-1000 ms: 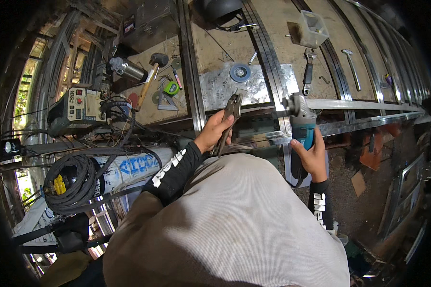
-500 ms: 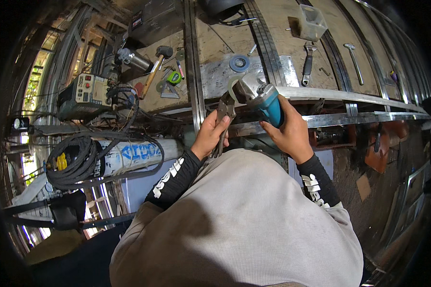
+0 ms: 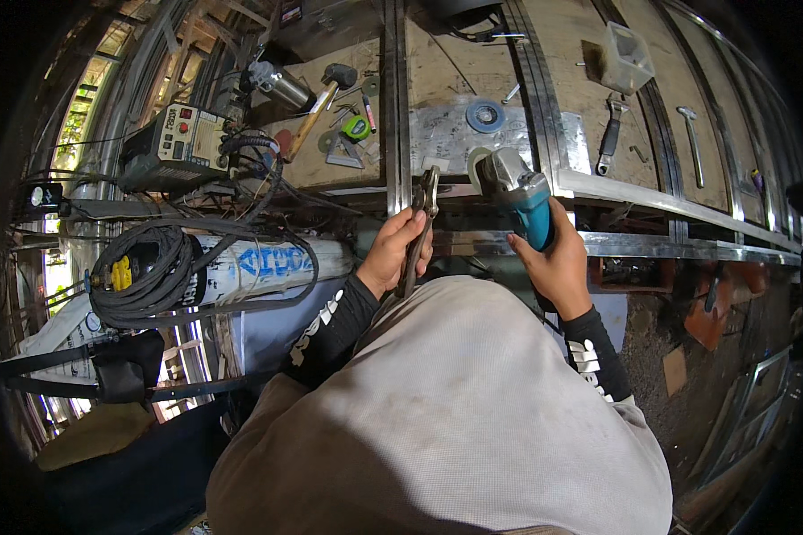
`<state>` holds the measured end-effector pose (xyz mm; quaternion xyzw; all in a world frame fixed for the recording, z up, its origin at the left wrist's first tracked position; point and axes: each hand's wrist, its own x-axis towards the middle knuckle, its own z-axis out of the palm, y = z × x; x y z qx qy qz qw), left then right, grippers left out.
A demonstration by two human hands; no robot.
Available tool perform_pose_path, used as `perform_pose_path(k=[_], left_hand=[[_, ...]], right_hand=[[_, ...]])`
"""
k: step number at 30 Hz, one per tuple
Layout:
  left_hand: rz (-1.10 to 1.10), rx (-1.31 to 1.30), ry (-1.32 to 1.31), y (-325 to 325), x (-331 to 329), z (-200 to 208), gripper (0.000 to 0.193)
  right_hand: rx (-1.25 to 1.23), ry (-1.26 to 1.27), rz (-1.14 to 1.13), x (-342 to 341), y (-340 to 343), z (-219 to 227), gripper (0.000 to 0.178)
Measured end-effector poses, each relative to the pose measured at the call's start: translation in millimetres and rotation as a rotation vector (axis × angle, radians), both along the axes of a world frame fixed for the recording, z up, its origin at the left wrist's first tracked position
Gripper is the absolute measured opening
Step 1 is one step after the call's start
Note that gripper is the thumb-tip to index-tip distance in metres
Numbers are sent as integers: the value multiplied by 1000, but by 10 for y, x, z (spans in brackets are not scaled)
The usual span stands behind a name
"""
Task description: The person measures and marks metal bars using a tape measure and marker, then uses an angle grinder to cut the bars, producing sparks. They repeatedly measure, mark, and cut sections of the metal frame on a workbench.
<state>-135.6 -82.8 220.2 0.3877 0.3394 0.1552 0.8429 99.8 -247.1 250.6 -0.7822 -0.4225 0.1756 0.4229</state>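
Observation:
My left hand (image 3: pixel 393 253) is closed around the handles of a pair of locking pliers (image 3: pixel 427 194), held upright with the jaws pointing away from me. A small pale piece seems to sit at the jaw tips, too small to make out. My right hand (image 3: pixel 558 267) grips the teal body of an angle grinder (image 3: pixel 530 212). Its metal head and thin disc (image 3: pixel 478 169) face the pliers, with a gap between them. Beyond the grinder, a blue-grey abrasive disc (image 3: pixel 486 116) lies on a metal sheet (image 3: pixel 433 135).
Metal bars (image 3: pixel 396 107) cross the bench. On it lie a hammer (image 3: pixel 317 116), a green tape measure (image 3: pixel 356 128), an adjustable wrench (image 3: pixel 610 134) and a clear plastic container (image 3: pixel 629 59). To the left are a welding machine (image 3: pixel 174 147), coiled cable (image 3: pixel 138 308) and a gas cylinder (image 3: pixel 277 263).
The grinder's disc was up against the pliers' jaws; now grinder and pliers are apart, the grinder farther right. The pliers stand more upright. My view has shifted, so the bench appears farther right.

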Motion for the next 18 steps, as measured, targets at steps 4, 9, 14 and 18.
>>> perform_pose_path(k=[4, 9, 14, 18], left_hand=[[-27, -47, 0, 212, -123, -60, 27], [-84, 135, 111, 516, -281, -68, 28], [-119, 167, 118, 883, -521, -67, 29], [-111, 100, 100, 1160, -746, -117, 25]], right_hand=[[53, -86, 34, -138, 229, 123, 76], [6, -195, 114, -329, 668, 252, 78], [-98, -233, 134, -529, 972, 268, 78], [-139, -213, 108, -628, 1077, 98, 75]])
